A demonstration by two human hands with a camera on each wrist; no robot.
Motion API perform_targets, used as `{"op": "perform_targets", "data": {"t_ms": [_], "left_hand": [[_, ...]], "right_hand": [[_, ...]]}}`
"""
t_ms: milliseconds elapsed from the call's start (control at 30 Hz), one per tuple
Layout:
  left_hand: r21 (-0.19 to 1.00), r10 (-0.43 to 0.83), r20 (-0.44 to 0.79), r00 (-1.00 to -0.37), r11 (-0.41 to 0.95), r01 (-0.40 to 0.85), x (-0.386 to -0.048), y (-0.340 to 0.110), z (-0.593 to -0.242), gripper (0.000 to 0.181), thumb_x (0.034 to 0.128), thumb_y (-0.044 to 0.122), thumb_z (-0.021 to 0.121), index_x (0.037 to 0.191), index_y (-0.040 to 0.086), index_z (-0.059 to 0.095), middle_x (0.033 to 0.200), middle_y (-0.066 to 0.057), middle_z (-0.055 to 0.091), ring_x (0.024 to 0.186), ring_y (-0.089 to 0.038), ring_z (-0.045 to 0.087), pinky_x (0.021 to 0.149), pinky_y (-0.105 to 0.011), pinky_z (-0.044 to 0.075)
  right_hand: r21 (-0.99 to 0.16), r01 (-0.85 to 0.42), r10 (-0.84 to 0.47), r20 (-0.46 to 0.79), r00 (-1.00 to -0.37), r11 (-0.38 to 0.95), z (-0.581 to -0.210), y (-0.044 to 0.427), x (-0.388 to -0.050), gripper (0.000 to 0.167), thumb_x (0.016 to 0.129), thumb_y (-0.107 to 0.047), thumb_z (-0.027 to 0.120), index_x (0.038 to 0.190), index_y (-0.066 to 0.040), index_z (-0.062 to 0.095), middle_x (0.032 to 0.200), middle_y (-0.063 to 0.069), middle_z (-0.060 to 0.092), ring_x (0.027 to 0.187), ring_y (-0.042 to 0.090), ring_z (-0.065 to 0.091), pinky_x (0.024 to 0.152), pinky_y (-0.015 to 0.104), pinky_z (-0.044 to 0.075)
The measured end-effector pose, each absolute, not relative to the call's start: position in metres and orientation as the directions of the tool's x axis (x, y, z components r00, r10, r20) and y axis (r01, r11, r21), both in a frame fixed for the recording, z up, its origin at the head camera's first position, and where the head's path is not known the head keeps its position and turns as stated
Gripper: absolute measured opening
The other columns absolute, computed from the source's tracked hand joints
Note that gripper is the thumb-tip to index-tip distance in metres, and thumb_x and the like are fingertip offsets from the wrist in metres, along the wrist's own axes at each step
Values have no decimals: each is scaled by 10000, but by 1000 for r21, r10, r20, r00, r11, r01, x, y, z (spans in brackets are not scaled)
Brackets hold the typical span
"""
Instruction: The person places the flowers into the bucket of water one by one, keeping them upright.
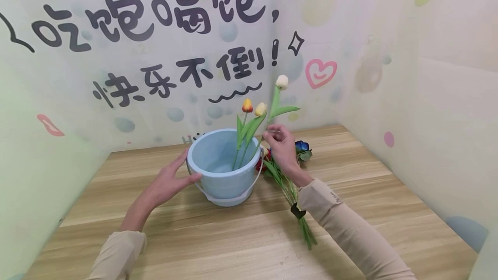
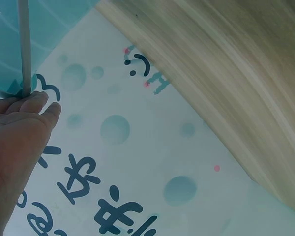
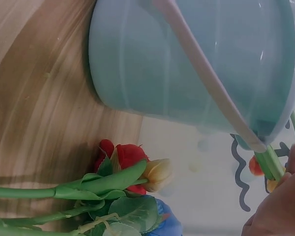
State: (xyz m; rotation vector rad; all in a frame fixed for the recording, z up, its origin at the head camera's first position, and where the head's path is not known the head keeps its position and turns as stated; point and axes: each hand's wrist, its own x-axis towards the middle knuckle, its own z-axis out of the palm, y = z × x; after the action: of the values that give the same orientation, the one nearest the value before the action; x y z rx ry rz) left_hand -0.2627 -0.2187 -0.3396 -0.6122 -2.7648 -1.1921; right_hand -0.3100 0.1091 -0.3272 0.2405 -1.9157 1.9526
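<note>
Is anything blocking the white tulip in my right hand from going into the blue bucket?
Nothing visible blocks the white tulip; its lower end already appears inside the blue bucket. The orange tulip and cream tulip stand to its left.

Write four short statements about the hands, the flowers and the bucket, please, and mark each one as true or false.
1. The right hand pinches the stem of a white tulip. True.
2. An orange-and-yellow tulip has its stem inside the blue bucket. True.
3. The left hand is apart from the blue bucket. False: it touches it.
4. The flower bunch stands inside the blue bucket. False: it lies on the table.
</note>
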Motion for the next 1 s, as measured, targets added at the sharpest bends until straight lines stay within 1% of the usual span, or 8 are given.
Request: {"op": "perform_targets", "data": {"t_ms": [167,367,400,467,600,700,833,1000], "left_hand": [[686,332,223,-917,615,390,-263,-219,-340,888,972,451,708,1673,229,209,1681,-160,254,1502,-478,257,1091,-756,288],[688,325,223,-919,615,384,-263,-219,-341,888,968,451,715,1671,228,220,1677,-164,265,1500,-475,264,1092,-752,295],[689,324,221,-920,615,382,-263,-219,-341,888,968,452,715,1671,228,221,1676,-165,268,1500,-475,265,1092,-752,296],[690,321,219,-921,616,379,-262,-219,-341,890,967,455,715,1671,228,220,1675,-168,269,1499,-475,265,1092,-751,297],[690,322,215,-922,618,376,-262,-218,-340,894,969,458,712,1672,224,213,1679,-167,259,1502,-475,257,1094,-749,294],[690,322,215,-922,618,377,-262,-218,-340,894,969,455,713,1672,221,213,1680,-166,256,1505,-473,253,1098,-747,290],[692,320,214,-923,617,374,-262,-218,-340,895,968,453,717,1672,221,215,1677,-169,263,1505,-472,255,1100,-745,291],[694,319,214,-923,615,374,-261,-218,-340,895,969,452,716,1671,214,215,1679,-165,259,1507,-470,251,1100,-743,292]], "right_hand": [[-911,-410,147,413,-899,49,-328,106,-307,156,1003,-22,654,1146,41,652,939,157,707,912,333,629,536,198,356],[-905,-419,107,425,-899,76,-331,106,-307,196,1008,-36,645,1180,57,644,960,205,709,718,276,545,509,197,379],[-903,-422,102,428,-898,80,-332,106,-307,206,1006,-36,645,1185,66,641,959,205,712,708,257,547,511,199,385],[-902,-423,97,430,-897,83,-333,106,-308,209,1000,-28,645,1185,70,641,958,206,721,710,246,569,515,200,396],[-902,-421,90,430,-898,98,-334,105,-308,228,997,-35,650,1189,86,632,966,193,734,766,157,626,552,206,408],[-901,-419,88,429,-899,112,-335,104,-308,233,1001,-50,654,1191,83,637,963,181,737,794,132,640,583,212,417],[-898,-423,79,434,-898,125,-335,104,-308,251,1003,-63,659,1202,89,639,961,178,736,811,135,638,612,225,429],[-893,-428,73,440,-895,136,-337,104,-309,248,1000,-59,659,1198,89,638,955,174,732,801,145,624,610,230,423]]}}
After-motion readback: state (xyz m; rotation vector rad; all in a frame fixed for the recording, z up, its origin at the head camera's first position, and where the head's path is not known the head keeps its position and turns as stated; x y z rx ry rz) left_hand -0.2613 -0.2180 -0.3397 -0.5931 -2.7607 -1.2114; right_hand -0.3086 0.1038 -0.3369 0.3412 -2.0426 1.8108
